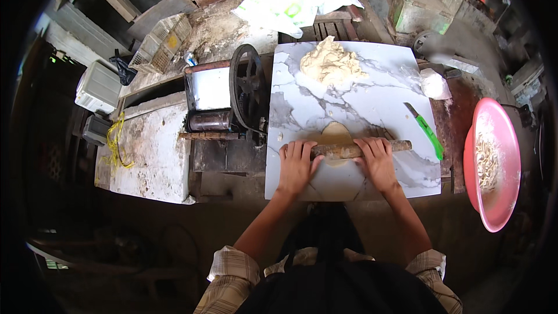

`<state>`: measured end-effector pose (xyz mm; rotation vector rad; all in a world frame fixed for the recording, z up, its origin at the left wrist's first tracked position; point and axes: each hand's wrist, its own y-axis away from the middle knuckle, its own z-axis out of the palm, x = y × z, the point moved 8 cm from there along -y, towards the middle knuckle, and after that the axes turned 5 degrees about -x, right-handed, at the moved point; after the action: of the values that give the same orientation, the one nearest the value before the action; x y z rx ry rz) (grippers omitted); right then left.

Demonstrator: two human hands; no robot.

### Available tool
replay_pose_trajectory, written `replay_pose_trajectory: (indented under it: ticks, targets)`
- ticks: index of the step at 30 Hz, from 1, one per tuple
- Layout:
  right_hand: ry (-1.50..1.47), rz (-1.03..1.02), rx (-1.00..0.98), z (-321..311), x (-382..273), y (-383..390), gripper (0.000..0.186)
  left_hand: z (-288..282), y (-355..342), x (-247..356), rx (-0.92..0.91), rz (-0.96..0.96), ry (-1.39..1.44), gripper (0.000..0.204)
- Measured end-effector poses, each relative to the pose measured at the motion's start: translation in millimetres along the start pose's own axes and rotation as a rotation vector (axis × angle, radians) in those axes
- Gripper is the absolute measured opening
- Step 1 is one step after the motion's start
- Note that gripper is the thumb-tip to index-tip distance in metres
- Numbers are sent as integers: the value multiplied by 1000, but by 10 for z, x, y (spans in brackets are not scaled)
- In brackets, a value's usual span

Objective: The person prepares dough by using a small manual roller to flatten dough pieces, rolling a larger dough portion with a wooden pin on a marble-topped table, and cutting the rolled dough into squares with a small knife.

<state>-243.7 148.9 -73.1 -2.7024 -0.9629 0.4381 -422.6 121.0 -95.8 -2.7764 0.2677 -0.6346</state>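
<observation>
Marbled worktop (401, 177): dough disc (335, 130) under wooden roller (342, 150); left hand (295, 167) and right hand (380, 164), fingers holding roller; uneven pressure, we judge, could tear it.

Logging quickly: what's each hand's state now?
Left hand: on the rolling pin, toward its left end; grip unclear.
Right hand: on the rolling pin, short of its right end; grip unclear.

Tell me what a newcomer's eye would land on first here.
Likely first is the pink basin at the far right, with pale strips inside. Next comes the pale dough lump near the far edge of the marble-patterned board, and the green-handled knife by the board's right edge. At the near side, the left hand and right hand rest on a rolling pin over flattened dough.
</observation>
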Motion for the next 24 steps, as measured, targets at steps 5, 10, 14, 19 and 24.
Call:
replay_pose_trajectory:
  ticks: [5,10,14,19,24]
  targets:
    - [-104,67,-37,-27,145,-337,29,-48,-265,-73,49,13,-23,28]
    - [-19,364,-62,295,574,-814,37,186,-746,-424,23,-263,-15,25]
    - [56,411,-10,549,720,-887,40,370,-937,-743,-8,-483,-87,29]
    - [86,373,82,369,493,-748,30,250,-685,-501,76,-329,-143,29]
    - [171,282,84,239,168,-331,19,96,-199,-155,127,-246,-154,19]
